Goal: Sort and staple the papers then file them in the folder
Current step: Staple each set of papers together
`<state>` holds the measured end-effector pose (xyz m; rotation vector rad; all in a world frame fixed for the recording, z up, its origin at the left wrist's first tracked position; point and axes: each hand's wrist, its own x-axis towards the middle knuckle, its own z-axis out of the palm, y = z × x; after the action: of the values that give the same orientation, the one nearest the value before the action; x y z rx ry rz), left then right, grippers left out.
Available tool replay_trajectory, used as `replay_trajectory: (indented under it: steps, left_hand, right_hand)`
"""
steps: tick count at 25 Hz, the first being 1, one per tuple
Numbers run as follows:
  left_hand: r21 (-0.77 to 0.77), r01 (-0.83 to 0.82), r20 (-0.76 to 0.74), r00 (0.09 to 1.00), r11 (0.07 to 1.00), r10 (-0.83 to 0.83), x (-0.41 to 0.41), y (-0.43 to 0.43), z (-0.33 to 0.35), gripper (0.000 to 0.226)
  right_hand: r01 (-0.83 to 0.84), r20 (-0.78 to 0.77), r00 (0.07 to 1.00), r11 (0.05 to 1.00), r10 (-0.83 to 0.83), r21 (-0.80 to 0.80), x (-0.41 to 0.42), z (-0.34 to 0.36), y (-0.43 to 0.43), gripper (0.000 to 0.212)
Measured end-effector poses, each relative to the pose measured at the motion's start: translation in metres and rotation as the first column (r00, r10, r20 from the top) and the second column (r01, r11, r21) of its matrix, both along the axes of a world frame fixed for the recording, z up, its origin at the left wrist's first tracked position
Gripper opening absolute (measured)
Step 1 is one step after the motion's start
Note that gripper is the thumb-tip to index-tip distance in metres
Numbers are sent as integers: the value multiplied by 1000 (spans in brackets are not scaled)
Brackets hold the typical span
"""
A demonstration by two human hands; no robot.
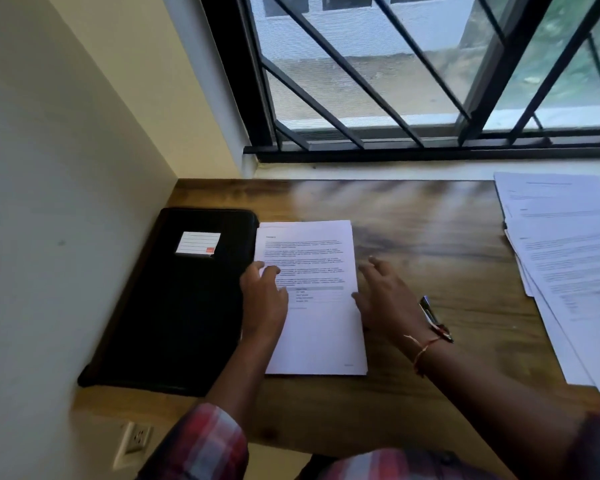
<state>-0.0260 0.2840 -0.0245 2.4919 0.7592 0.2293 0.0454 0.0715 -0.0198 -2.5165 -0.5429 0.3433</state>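
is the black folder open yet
No, the black folder lies closed on the desk, its white label facing up, beside the paper stack.

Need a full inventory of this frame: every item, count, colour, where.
folder: 1, black with a white label, left end of the desk by the wall
paper stack: 1, white, printed, desk centre, just right of the folder
loose papers: several, white, printed, fanned out at the right end of the desk
stapler: 1, dark and silver, probably a stapler, partly hidden behind the right wrist
desk: 1, brown wood, below the window
window: 1, black frame and bars, behind the desk
wall socket: 1, white, on the wall under the desk, lower left
left hand: fingers resting on the paper stack's left edge
right hand: fingers spread at the paper stack's right edge
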Motion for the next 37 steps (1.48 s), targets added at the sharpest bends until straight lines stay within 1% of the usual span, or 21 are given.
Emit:
replay_trajectory:
  steps: [2, 4, 6, 9, 11, 13, 15, 17, 20, 23, 26, 27, 29, 30, 32, 33, 34, 35, 37]
  left_hand:
    - [-57, 68, 18, 998, 996, -67, 0, -29, 4, 34]
    - [-124, 141, 42, 990, 982, -137, 0, -62, 5, 28]
    - [-189, 206, 62, 978, 960, -197, 3, -102, 4, 23]
    - [-265, 316, 84, 949, 911, -304, 11, -164, 8, 18]
    - [-300, 390, 91, 920, 871, -381, 23, -202, 13, 20]
    - [-311, 442, 42, 891, 841, -452, 40, -236, 17, 28]
    - [-311, 467, 17, 873, 828, -487, 62, -268, 20, 36]
    - [-282, 502, 31, 856, 817, -516, 87, -297, 21, 42]
    - [-220, 534, -41, 831, 816, -555, 121, -329, 22, 53]
    - [-193, 522, -80, 836, 831, -543, 149, -351, 27, 59]
    - [-201, 479, -97, 859, 855, -504, 176, -368, 32, 53]
    - [-221, 440, -115, 874, 870, -471, 186, -371, 31, 53]
    - [-300, 300, -161, 920, 906, -358, 202, -369, 23, 64]
    - [-346, 231, -179, 935, 909, -305, 209, -369, 20, 70]
    - [-460, 116, -183, 958, 880, -221, 218, -367, 10, 72]
    - [-522, 66, -166, 970, 850, -178, 222, -367, 6, 66]
    - [-577, 29, -139, 981, 816, -134, 224, -369, 6, 54]
    - [-621, 11, -106, 990, 784, -98, 225, -370, 4, 42]
    - [-678, 1, -69, 996, 735, -65, 227, -370, 2, 28]
  right_hand:
    - [45, 97, 995, 997, -38, -66, -6, 3, -30, 54]
    - [80, 203, 978, 981, -44, -174, -14, 2, -57, 53]
    - [106, 227, 973, 965, -51, -240, -24, -5, -85, 58]
    - [214, 260, 952, 956, -159, -199, -24, -14, -123, 63]
    - [293, 294, 926, 940, -235, -173, -13, -14, -156, 61]
    - [372, 346, 887, 916, -305, -148, 4, -14, -199, 54]
    - [445, 403, 839, 888, -366, -120, 28, -14, -248, 47]
    - [431, 426, 839, 891, -339, -141, 53, -18, -292, 43]
    - [311, 400, 892, 928, -211, -203, 74, -42, -334, 43]
    - [292, 396, 894, 943, -209, -162, 71, -64, -345, 49]
    - [297, 410, 883, 948, -227, -114, 70, -70, -346, 53]
    - [298, 406, 884, 949, -233, -103, 71, -71, -347, 53]
    - [291, 422, 879, 951, -224, -101, 71, -73, -346, 52]
    - [288, 427, 877, 953, -222, -95, 72, -75, -348, 51]
    - [289, 440, 869, 954, -227, -77, 72, -77, -349, 51]
    - [290, 447, 864, 955, -233, -63, 72, -79, -349, 50]
    - [297, 451, 858, 954, -247, -43, 72, -80, -348, 50]
    - [308, 456, 849, 951, -266, -18, 73, -82, -346, 50]
    - [324, 466, 833, 946, -297, 22, 73, -84, -343, 49]
